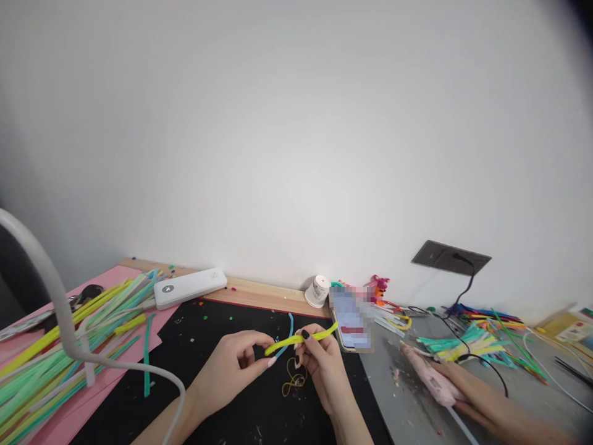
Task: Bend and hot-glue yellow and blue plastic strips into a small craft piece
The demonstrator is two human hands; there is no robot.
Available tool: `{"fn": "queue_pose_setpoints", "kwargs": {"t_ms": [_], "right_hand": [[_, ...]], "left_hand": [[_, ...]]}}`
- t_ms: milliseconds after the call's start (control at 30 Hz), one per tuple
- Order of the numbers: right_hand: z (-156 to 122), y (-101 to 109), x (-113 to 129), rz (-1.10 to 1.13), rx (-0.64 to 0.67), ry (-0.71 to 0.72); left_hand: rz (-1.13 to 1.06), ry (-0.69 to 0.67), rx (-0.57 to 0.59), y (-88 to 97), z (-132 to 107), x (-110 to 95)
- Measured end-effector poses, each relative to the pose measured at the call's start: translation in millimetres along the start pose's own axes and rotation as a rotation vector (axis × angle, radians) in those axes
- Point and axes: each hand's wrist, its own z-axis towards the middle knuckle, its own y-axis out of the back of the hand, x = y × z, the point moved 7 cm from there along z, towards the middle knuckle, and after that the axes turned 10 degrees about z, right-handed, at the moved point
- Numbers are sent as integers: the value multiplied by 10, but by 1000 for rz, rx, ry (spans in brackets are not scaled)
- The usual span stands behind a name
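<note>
Yellow fuzzy strip (287,341), held between a person's two bare hands above a black mat (194,358), at the lower middle of the view; it slants a little, its right end higher than its left. The left hand (236,360) has thumb and index finger brought together at the strip's left end, though how firmly they press cannot be told. The right hand (324,360) is clamped on the strip nearer its other end, a dark-nailed thumb on top and fingers beneath, with a short length sticking out past the grip. A thin blue stem (291,322) crosses behind the strip beside the left fingertips; whether it is held too is unclear. Just below, between the hands, is a loose tangle of brownish cord (296,385).

For good handling, a light pinch looks best, so that the fuzz is not crushed, with both hands working close to wherever the strip is bent and turning it in small, even moves. The blue stem and the cord seem worth avoiding, since either could snag.

Beyond the right hand are a phone (348,318), its screen partly blurred, and a white paper cup (318,292) near the wall (278,154). At far left, a bundle of coloured stems (102,327) lies on pink paper (111,276). At far right, a co-worker's hand (463,380) grips a pink tool (434,382)
</note>
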Motion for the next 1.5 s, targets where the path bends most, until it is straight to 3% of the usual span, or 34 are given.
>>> {"fn": "queue_pose_setpoints", "kwargs": {"t_ms": [333,500,833,1133,1500], "right_hand": [[-35,-77,-97,-137,90,-85],[-60,-148,-223,-250,123,-134],[-70,-191,-267,-254,140,-134],[-42,-152,-294,-224,127,-124],[-32,-104,-256,-282,77,-104]], "left_hand": [[-57,-21,13,23,20,-39],[-154,1,158,-127,11,-9],[-502,105,364,-347,-23,80],[-553,118,414,-394,-25,101],[-575,123,380,-339,-2,105]]}}
